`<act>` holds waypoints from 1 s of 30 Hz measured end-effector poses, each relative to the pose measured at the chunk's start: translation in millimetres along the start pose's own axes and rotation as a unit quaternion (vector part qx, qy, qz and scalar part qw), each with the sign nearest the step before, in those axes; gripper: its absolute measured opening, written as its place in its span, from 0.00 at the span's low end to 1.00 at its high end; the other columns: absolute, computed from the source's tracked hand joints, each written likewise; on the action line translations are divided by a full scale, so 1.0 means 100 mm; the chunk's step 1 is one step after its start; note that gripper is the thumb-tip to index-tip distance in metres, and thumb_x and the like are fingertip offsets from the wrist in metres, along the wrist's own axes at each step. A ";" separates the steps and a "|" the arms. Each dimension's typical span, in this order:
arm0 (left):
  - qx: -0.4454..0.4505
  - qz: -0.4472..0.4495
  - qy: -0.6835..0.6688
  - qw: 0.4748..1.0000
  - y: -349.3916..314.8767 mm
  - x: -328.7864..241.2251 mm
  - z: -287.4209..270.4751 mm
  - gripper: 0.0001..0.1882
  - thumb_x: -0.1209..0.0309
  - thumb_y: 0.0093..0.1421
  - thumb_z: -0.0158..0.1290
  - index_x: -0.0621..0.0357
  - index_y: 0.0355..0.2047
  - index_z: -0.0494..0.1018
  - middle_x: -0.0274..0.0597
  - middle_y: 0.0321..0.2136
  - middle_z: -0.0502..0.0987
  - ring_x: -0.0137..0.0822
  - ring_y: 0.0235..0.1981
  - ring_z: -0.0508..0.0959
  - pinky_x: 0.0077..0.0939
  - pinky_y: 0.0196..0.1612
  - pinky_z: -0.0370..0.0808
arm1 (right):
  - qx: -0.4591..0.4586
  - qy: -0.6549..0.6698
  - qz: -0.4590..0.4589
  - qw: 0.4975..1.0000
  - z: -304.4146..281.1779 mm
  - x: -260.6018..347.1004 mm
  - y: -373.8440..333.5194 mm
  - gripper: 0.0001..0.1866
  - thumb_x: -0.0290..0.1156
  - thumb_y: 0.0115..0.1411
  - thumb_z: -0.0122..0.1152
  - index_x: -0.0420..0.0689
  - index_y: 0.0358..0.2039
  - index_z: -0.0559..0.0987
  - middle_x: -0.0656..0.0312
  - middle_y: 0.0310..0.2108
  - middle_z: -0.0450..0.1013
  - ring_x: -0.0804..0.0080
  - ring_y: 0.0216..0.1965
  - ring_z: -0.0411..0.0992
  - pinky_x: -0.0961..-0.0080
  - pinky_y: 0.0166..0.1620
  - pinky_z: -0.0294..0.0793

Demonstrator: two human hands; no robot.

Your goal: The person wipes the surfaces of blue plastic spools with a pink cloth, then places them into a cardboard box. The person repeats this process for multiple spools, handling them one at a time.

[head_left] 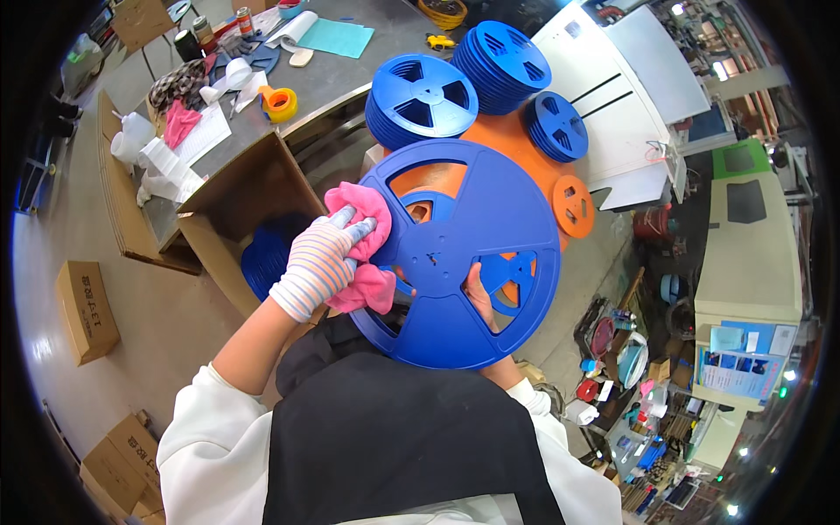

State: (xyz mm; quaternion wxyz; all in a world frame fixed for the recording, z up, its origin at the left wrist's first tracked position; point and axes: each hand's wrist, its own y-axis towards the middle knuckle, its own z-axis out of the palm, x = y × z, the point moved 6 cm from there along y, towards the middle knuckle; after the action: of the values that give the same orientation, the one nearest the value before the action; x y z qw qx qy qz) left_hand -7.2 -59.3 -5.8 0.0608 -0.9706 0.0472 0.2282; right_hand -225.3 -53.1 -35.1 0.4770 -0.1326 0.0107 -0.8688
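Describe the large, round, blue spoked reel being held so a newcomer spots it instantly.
Find the orange surface bearing three stacks of blue reels, then look toward the black apron. There the large blue spoked reel is in the right hand, the striped-gloved left hand's pink cloth at its left edge. Unlike its stacked neighbours, it is held singly.

Yellow tape roll [283,114] and teal sheet [339,38] lie on gray metal tbl. [346,74], upper L; brown ctn. [86,312] stands on flr. [166,328], far L; pale cabinet [748,254] w/ posted papers [742,359], far R.
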 end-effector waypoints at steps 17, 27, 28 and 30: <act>-0.192 0.056 -0.341 0.919 0.15 -0.17 -0.85 0.30 0.77 0.47 0.53 0.59 0.55 0.74 0.44 0.48 0.79 0.35 0.49 0.78 0.29 0.55 0.73 | -0.123 -0.122 -0.097 0.980 0.25 0.27 -0.04 0.37 0.60 0.69 0.42 0.44 0.66 0.60 0.48 0.61 0.64 0.61 0.51 0.73 0.65 0.50 0.79; -0.103 -0.088 -0.349 0.927 -0.80 0.23 -0.36 0.33 0.82 0.48 0.55 0.60 0.58 0.70 0.48 0.52 0.76 0.38 0.51 0.78 0.30 0.56 0.74 | -0.112 -0.018 -0.144 0.983 0.39 0.52 0.20 0.41 0.64 0.67 0.42 0.42 0.66 0.61 0.43 0.57 0.68 0.58 0.50 0.76 0.65 0.47 0.82; -0.129 -0.012 -0.222 0.967 -0.79 0.05 -0.29 0.36 0.80 0.47 0.56 0.56 0.61 0.68 0.51 0.55 0.73 0.43 0.51 0.78 0.32 0.55 0.75 | -0.106 -0.009 -0.123 0.987 0.43 0.47 0.27 0.41 0.64 0.67 0.42 0.42 0.65 0.62 0.44 0.56 0.69 0.59 0.50 0.76 0.65 0.47 0.82; -0.126 0.040 -0.050 0.990 -0.77 -0.23 -0.07 0.41 0.76 0.46 0.59 0.48 0.64 0.64 0.55 0.58 0.69 0.50 0.48 0.79 0.35 0.50 0.77 | -0.109 0.015 -0.080 0.991 0.39 0.37 0.39 0.41 0.64 0.66 0.43 0.42 0.65 0.62 0.44 0.56 0.69 0.58 0.50 0.75 0.63 0.48 0.81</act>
State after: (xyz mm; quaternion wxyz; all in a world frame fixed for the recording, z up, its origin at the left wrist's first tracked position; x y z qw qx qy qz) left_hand -15.5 17.8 18.1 -0.0691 -0.9551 0.0541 0.2830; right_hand -202.2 -100.8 5.4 0.3887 -0.1716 0.1020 -0.8995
